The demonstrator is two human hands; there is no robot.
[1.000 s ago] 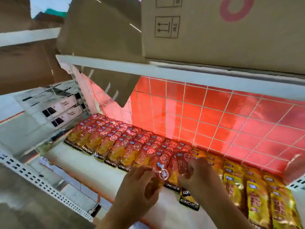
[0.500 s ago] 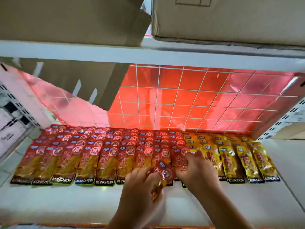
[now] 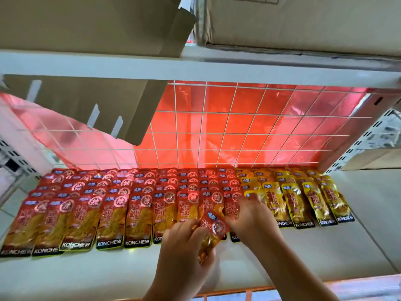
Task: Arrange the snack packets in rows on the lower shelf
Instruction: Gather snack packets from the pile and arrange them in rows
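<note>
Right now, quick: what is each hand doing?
Left hand: closed on a loose red packet, lifted off the shelf.
Right hand: fingers curled on the front red packets in the row; a firm grip cannot be told.

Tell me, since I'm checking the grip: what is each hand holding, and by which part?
The left hand pinches a loose red packet by its lower half. The right hand rests on the row's packets; whether it grips one cannot be told.

Red snack packets (image 3: 112, 216) with silvery round seals and black bottom bands lettered white fill most of the white lower shelf (image 3: 108, 272); yellow-gold packets (image 3: 297, 205) lie rightmost. Behind — a white wire grid (image 3: 217, 127) over glossy red backing. Cardboard boxes (image 3: 303, 20) above are plain brown.
</note>
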